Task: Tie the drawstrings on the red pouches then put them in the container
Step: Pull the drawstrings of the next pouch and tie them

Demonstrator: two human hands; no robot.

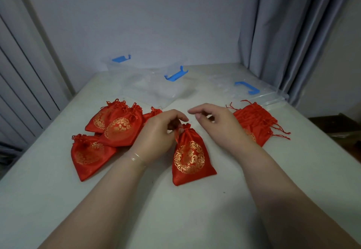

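Head view: two hands work at the neck of one red pouch on a pale table.

The left hand [156,137] pinches the drawstring [176,134] at the gathered top of the pouch [190,158]; the right hand [216,123] hovers just beside, fingers loose and seemingly empty. Tied pouches [115,127] are heaped on the left, flat pouches [256,123] on the right. The clear container [156,84] stands behind, apart from all.

pouch [192,158] centre | heaps left, right | container [156,86] behind
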